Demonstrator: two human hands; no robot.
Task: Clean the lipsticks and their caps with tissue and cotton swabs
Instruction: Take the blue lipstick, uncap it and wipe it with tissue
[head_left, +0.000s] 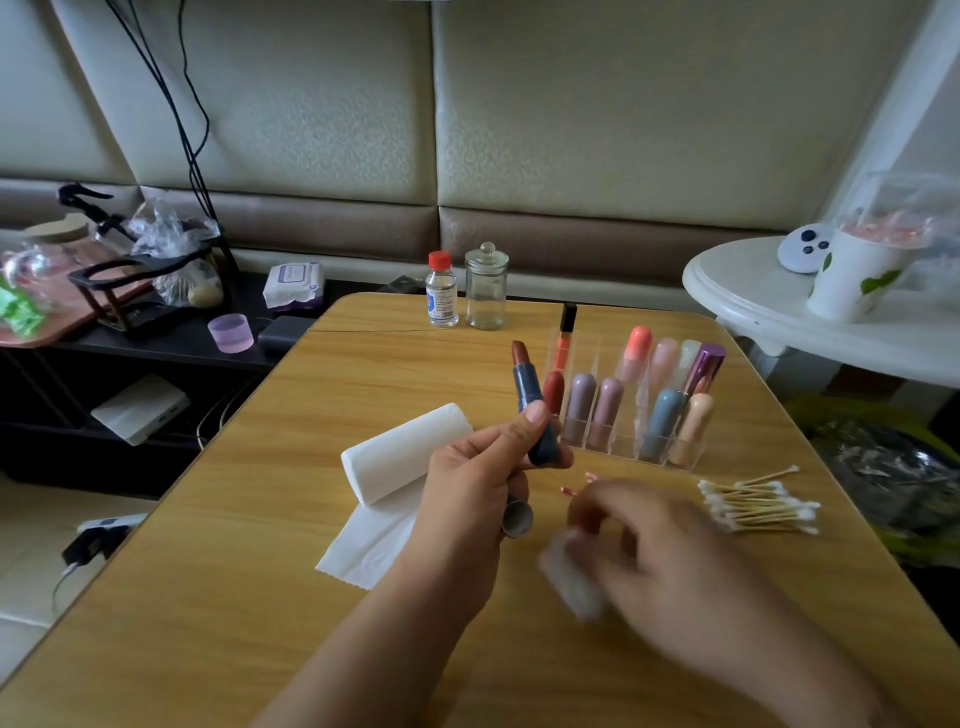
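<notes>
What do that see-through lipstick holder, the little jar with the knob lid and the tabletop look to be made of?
The lipstick holder looks like clear acrylic: thin flat glossy walls, the tubes visible through them. The jar seems to be glass, thick, transparent and shiny, as does its knob. The tabletop shows smooth printed wood grain, probably laminate.

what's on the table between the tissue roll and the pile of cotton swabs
In the head view, between the tissue roll and cotton swabs: both hands, the left gripping an open lipstick.

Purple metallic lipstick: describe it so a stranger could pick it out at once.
On the wooden table stands a clear acrylic organizer of lipsticks. The purple metallic lipstick leans in its back right corner. It alone has a shiny, flat-topped cap; its neighbours are matte, rounded pastels.
</notes>
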